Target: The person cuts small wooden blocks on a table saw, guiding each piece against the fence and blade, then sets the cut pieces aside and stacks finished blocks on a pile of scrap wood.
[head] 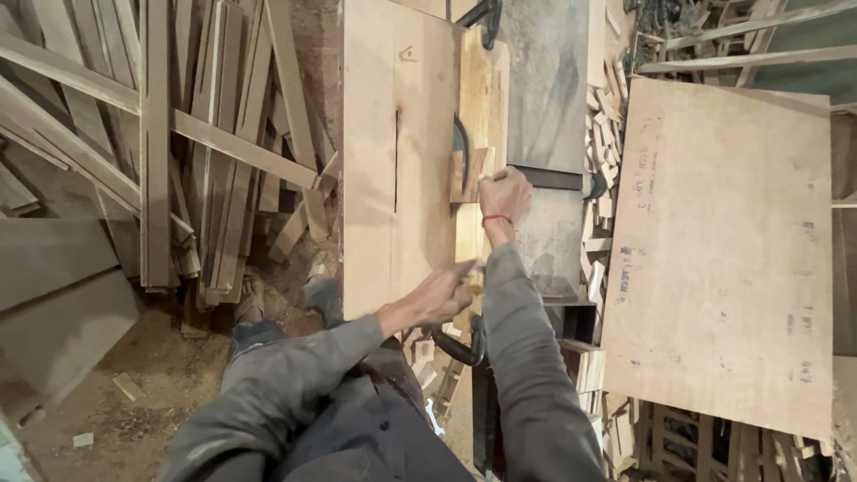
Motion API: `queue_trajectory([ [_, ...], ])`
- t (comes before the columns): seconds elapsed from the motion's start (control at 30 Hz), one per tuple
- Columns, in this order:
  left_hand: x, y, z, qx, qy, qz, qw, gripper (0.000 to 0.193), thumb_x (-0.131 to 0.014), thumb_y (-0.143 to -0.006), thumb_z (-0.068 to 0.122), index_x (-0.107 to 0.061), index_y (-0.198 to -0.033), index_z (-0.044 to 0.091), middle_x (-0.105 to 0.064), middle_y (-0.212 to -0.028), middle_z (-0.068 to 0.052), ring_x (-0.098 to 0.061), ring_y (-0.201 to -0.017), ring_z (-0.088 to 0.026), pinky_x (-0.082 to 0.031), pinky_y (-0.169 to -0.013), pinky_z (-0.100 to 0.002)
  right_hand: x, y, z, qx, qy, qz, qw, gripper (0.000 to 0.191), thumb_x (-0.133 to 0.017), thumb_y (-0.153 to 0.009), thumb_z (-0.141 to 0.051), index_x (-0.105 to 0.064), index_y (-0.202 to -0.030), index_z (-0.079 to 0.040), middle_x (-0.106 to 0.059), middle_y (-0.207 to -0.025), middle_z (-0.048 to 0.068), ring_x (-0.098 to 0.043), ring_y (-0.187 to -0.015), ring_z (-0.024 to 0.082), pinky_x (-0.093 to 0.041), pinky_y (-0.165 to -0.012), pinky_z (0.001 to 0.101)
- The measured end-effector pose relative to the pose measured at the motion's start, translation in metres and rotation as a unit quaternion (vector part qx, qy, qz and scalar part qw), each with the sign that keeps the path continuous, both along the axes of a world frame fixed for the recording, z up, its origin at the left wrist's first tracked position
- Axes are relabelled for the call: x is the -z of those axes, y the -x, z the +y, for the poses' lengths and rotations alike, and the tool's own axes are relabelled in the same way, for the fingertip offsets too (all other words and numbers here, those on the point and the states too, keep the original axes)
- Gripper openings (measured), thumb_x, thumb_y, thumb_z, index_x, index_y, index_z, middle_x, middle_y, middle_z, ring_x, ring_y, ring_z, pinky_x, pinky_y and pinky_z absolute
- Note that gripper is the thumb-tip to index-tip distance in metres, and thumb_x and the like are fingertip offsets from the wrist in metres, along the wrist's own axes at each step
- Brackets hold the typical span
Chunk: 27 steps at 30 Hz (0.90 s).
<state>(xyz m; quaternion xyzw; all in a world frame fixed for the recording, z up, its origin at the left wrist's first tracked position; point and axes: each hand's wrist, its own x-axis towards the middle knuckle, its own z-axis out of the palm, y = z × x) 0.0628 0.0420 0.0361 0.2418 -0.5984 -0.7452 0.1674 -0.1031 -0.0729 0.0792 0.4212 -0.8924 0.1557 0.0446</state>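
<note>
Sawdust and offcuts all around, and both hands are at work on the table (375, 107), a plywood-topped saw bench with a dark slot cut through it. Right arm is stretched well forward, grey sleeve pushed back from a red wrist band, and the right hand (504, 194) is curled over the near edge of a small wood block (470, 175), fingers closed on it, pressing it down beside the curved dark blade guard (461, 143). That block sits on a lighter board (482, 98) running along the right side of the table top. Left arm comes in bent at the elbow, forearm angled up and to the right, and the left hand (440, 295) rests at the near edge of the table, fingers drawn together and pointing forward; whether it pinches anything, I cannot tell. Off to the right leans a big plywood sheet (723, 250); off to the left, a heap of timber slats (178, 143).
</note>
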Motion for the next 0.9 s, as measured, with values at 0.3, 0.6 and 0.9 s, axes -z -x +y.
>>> queue_trajectory([
  [0.3, -0.025, -0.045, 0.016, -0.082, 0.034, 0.081, 0.993, 0.061, -0.060, -0.088, 0.013, -0.048, -0.144, -0.009, -0.071, -0.123, -0.025, -0.072, -0.113, -0.032, -0.058, -0.095, -0.039, -0.021, 0.016, -0.035, -0.067, 0.003, 0.034, 0.997, 0.018, -0.081, -0.067, -0.024, -0.081, -0.075, -0.008, -0.073, -0.077, 0.021, -0.072, -0.076, 0.041, -0.057, -0.071, 0.0455],
  [0.6, -0.066, -0.097, -0.009, -0.343, 0.300, 0.011, 0.890, 0.053, -0.069, -0.082, 0.013, -0.059, -0.131, -0.004, -0.069, -0.119, -0.028, -0.069, -0.107, -0.044, -0.057, -0.090, -0.049, -0.120, 0.010, 0.117, -0.388, 0.007, -0.018, 0.921, 0.014, -0.070, -0.089, -0.016, -0.070, -0.093, -0.002, -0.070, -0.090, 0.017, -0.068, -0.082, 0.035, -0.054, -0.074, 0.0441],
  [0.9, -0.065, -0.099, 0.021, 0.078, 0.384, -0.083, 0.916, 0.019, -0.065, -0.082, 0.011, -0.069, -0.099, 0.006, -0.071, -0.080, -0.020, -0.070, -0.080, -0.040, -0.055, -0.068, -0.052, -0.112, -0.096, 0.241, -0.371, -0.080, -0.087, 0.921, 0.026, -0.071, -0.079, -0.001, -0.075, -0.103, -0.010, -0.071, -0.097, 0.008, -0.069, -0.093, 0.030, -0.057, -0.080, 0.0379],
])
